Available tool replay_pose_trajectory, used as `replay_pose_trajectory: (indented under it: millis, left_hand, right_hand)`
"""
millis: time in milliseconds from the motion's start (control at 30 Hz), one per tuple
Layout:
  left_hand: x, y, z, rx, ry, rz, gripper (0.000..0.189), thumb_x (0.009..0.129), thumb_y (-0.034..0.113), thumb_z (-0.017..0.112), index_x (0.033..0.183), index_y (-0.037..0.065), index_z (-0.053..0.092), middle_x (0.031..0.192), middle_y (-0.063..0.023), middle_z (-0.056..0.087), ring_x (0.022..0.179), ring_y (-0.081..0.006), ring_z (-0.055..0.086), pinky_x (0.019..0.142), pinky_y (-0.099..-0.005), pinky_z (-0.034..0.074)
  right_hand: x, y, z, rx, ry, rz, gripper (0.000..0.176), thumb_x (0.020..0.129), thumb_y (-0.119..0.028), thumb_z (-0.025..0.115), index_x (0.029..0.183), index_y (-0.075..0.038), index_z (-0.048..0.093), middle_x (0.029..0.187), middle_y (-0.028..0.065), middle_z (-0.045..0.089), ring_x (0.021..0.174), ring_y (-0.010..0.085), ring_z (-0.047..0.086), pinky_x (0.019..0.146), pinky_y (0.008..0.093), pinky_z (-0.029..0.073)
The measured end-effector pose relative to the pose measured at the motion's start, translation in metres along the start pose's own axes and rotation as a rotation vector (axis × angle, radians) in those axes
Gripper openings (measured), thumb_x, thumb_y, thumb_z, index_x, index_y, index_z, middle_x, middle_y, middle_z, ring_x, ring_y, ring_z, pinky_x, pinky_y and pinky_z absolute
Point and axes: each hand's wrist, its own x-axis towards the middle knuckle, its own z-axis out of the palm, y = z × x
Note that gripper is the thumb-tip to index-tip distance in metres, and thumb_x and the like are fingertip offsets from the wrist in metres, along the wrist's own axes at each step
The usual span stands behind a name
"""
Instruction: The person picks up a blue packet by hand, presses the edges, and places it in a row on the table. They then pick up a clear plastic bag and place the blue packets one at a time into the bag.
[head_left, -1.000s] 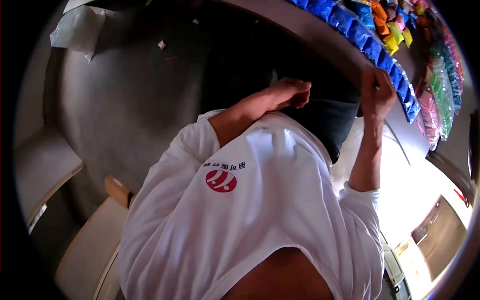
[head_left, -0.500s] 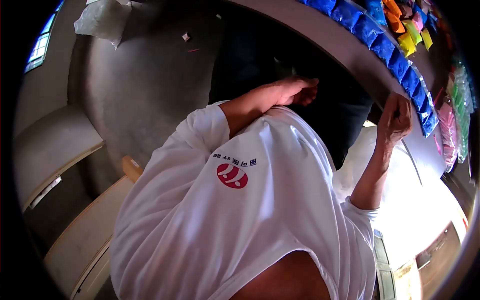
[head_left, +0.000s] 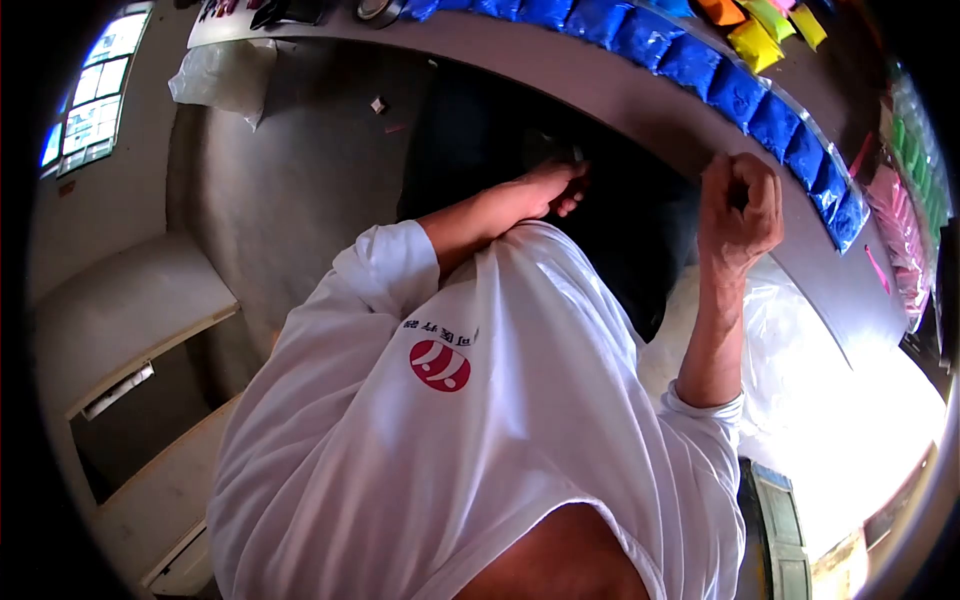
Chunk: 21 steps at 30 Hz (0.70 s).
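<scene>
Many blue packets (head_left: 742, 95), grey counter (head_left: 640, 100), bright window (head_left: 88, 95)

shirt (head_left: 520, 420): white matt cloth | blue packets (head_left: 740, 95): glossy plastic | floor (head_left: 290, 190): rough concrete

White long-sleeved shirt (head_left: 520, 420); red emblem (head_left: 440, 364)
</scene>
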Motion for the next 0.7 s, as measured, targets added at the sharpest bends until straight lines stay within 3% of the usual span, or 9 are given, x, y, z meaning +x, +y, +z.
replay_pose_trajectory:
  millis: [67,167,200,300,433,533,600,700]
  left_hand:
    - [0.001,-0.002,0.003,-0.066,0.100,-0.041,0.028,0.094,0.039,0.047,0.082,0.014,0.049,0.060,-0.0017,0.043,0.047,-0.0135,0.035,0.041,-0.0274,0.027]
    - [0.005,-0.005,0.001,-0.148,0.062,-0.075,0.027,0.094,0.039,0.048,0.080,0.016,0.047,0.059,0.0000,0.039,0.046,-0.0117,0.030,0.041,-0.0266,0.023]
    - [0.002,-0.005,0.003,-0.141,0.038,-0.088,0.027,0.094,0.039,0.048,0.080,0.016,0.047,0.059,0.0000,0.039,0.046,-0.0117,0.030,0.041,-0.0266,0.023]
    - [-0.005,0.003,0.011,-0.173,0.046,-0.158,0.033,0.094,0.043,0.045,0.076,0.016,0.042,0.059,0.0002,0.037,0.047,-0.0123,0.031,0.044,-0.0262,0.024]
    - [-0.002,-0.009,0.007,-0.218,-0.066,-0.165,0.034,0.093,0.044,0.046,0.076,0.015,0.043,0.059,0.0003,0.039,0.047,-0.0123,0.032,0.044,-0.0263,0.026]
    - [0.002,-0.012,-0.004,-0.277,-0.182,-0.148,0.033,0.092,0.044,0.050,0.077,0.015,0.045,0.059,0.0002,0.041,0.047,-0.0122,0.034,0.044,-0.0255,0.029]
    - [0.007,-0.008,-0.018,-0.311,-0.313,-0.162,0.032,0.089,0.044,0.055,0.078,0.015,0.046,0.061,-0.0003,0.044,0.049,-0.0123,0.038,0.046,-0.0237,0.033]
    - [0.007,-0.003,-0.030,-0.326,-0.353,-0.130,0.028,0.088,0.041,0.059,0.084,0.015,0.049,0.064,0.0014,0.045,0.050,-0.0107,0.040,0.043,-0.0221,0.033]
  right_hand:
    - [-0.001,-0.004,-0.002,0.064,0.020,0.107,0.015,0.079,-0.002,0.067,0.092,-0.006,0.060,0.076,0.0082,0.062,0.059,0.0165,0.059,0.057,0.0254,0.048]
    - [-0.005,0.008,0.001,0.059,0.148,-0.002,0.017,0.082,0.002,0.062,0.098,-0.003,0.060,0.081,0.0112,0.065,0.065,0.0193,0.064,0.061,0.0276,0.050]
    - [-0.008,0.008,-0.002,0.113,0.063,0.058,0.016,0.083,0.005,0.058,0.098,-0.002,0.060,0.082,0.0121,0.066,0.069,0.0213,0.066,0.062,0.0294,0.050]
    - [-0.010,0.010,-0.004,0.199,0.053,0.102,0.014,0.085,0.005,0.057,0.097,-0.002,0.060,0.072,0.0075,0.061,0.057,0.0179,0.058,0.055,0.0253,0.047]
    - [-0.009,0.005,-0.004,0.149,0.056,0.109,0.010,0.085,0.005,0.057,0.091,-0.002,0.059,0.067,0.0067,0.057,0.052,0.0178,0.052,0.052,0.0240,0.044]
    - [-0.005,0.003,-0.003,0.083,0.028,0.103,0.004,0.087,-0.001,0.057,0.084,-0.002,0.056,0.067,0.0079,0.057,0.053,0.0204,0.054,0.052,0.0262,0.044]
    - [-0.006,0.002,-0.003,-0.003,-0.018,0.075,0.013,0.088,-0.007,0.058,0.076,-0.003,0.053,0.065,0.0091,0.055,0.053,0.0219,0.054,0.052,0.0291,0.043]
    - [-0.003,-0.005,-0.002,-0.124,-0.074,0.052,0.017,0.087,-0.012,0.059,0.074,-0.003,0.053,0.063,0.0099,0.052,0.051,0.0235,0.052,0.050,0.0312,0.041]
